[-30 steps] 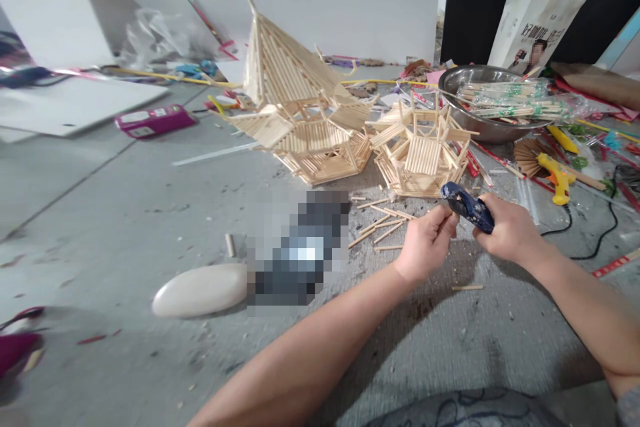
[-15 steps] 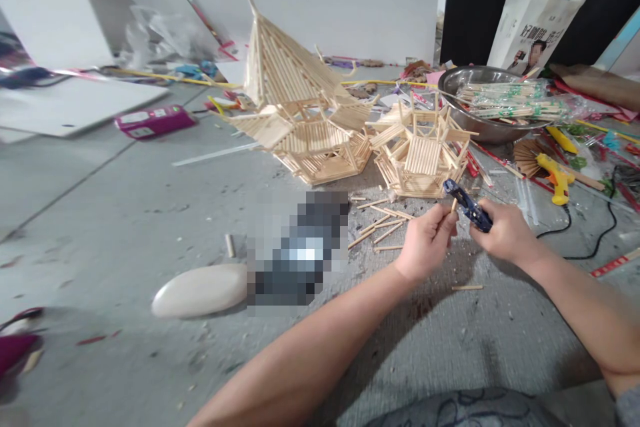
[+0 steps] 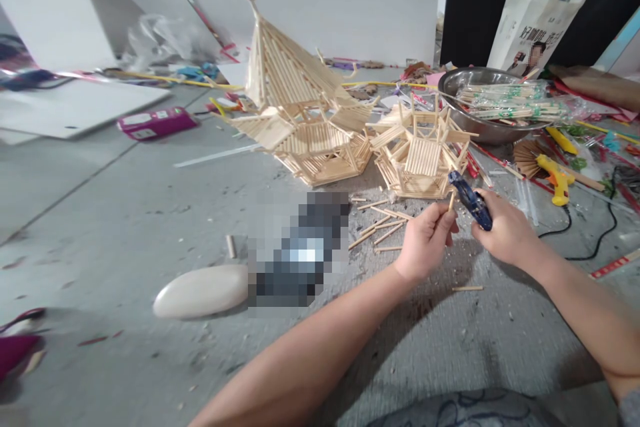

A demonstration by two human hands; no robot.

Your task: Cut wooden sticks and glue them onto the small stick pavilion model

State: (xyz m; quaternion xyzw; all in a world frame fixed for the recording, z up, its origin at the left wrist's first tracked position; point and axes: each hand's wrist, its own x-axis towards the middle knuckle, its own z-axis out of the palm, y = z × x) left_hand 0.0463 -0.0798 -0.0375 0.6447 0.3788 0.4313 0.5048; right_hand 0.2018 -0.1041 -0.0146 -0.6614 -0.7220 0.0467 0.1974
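Right of centre in the frame, the left hand (image 3: 425, 240) pinches a short stick (image 3: 451, 202) in closed fingertips and the right hand (image 3: 505, 233) grips blue clippers (image 3: 470, 200) just beside it; so close a pinch could let the blades nick a fingertip.

The left forearm (image 3: 320, 353) and right forearm (image 3: 585, 300) were bare; a grey sleeve (image 3: 631, 408) edged the near right corner, dark patterned cloth (image 3: 465, 408) over the lap.

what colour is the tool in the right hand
Dark blue; the head view shows the cutter in the right hand, beside the wooden stick in the left hand.
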